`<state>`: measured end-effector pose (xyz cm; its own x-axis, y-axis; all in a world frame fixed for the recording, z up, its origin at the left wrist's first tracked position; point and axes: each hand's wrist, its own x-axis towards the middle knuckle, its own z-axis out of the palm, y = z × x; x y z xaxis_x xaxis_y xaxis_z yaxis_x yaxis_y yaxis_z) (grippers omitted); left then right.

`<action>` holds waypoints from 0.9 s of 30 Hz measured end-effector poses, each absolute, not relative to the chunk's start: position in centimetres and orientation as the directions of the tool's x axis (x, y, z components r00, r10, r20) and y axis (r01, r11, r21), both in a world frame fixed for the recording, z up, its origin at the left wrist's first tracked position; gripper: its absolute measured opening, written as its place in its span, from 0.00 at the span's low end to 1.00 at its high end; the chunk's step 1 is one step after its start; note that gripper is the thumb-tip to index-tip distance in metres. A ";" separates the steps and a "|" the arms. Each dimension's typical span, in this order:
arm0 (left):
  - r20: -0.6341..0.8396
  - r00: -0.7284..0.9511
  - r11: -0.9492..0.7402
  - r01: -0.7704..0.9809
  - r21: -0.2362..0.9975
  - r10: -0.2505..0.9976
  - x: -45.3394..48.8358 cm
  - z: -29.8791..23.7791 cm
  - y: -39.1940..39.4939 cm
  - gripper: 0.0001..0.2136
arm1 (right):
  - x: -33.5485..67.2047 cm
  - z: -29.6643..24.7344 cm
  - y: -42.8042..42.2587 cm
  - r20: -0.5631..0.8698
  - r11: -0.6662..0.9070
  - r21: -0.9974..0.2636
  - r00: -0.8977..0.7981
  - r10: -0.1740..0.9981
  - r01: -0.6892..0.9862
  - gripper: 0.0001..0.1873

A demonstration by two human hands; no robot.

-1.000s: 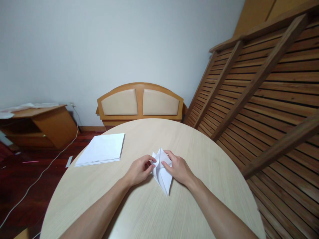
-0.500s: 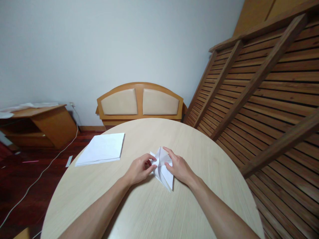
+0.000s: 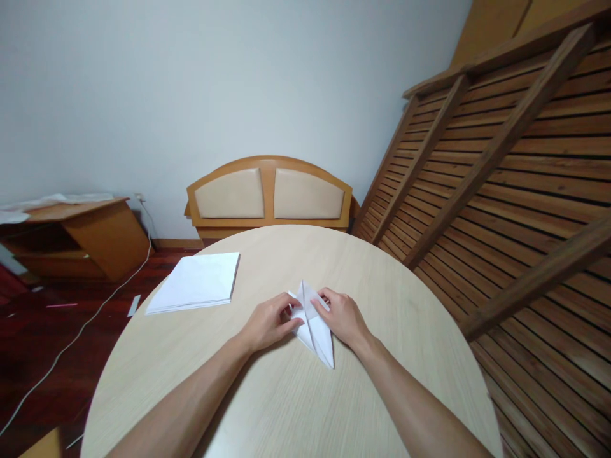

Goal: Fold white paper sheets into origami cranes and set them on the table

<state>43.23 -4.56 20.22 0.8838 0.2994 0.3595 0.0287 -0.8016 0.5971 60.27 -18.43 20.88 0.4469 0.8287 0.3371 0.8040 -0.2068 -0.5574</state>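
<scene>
A folded piece of white paper (image 3: 312,331) lies on the round table, with a point at its far end and a narrow tip toward me. Down its middle runs a crease where two flaps meet. My left hand (image 3: 274,321) pinches its left edge, thumb below and fingers curled above. On the other side, my right hand (image 3: 341,315) grips the right edge, its thumb on top and its fingers bent at the rim. The undersides of the paper are hidden.
A stack of white paper sheets (image 3: 195,283) rests at the left of the pale wooden table (image 3: 405,305). Beyond stand a padded headboard (image 3: 270,194) and, on the right, a leaning slatted wooden frame (image 3: 477,191). A low cabinet (image 3: 105,238) and a white cable (image 3: 88,324) are at left.
The right flap has folded inward and the paper looks narrower and flatter. My right hand's fingers have curled in, its thumb moving up onto the paper. My left hand stays nearly in place.
</scene>
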 end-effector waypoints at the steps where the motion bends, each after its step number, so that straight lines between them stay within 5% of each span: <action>1: 0.361 0.885 -0.809 0.029 0.587 0.293 43.2 20.3 -4.6 0.11 | 60.2 20.9 -18.4 0.346 -0.209 -0.551 0.449 0.824 0.808 0.08; 18: 0.361 0.870 -0.844 0.108 0.526 0.336 43.2 20.0 -4.2 0.13 | 60.2 21.2 -18.5 0.342 -0.032 -0.637 0.320 0.884 0.770 0.14; 27: 0.410 0.904 -0.908 -0.063 0.415 0.124 43.2 20.9 -5.1 0.12 | 60.2 21.4 -18.5 0.414 -0.042 -0.685 0.437 0.798 0.727 0.14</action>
<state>43.16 -5.10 20.91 0.9036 0.1241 0.4099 -0.0635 -0.9078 0.4147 60.18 -18.49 21.38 0.4370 0.7984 0.4142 0.7269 -0.0423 -0.6854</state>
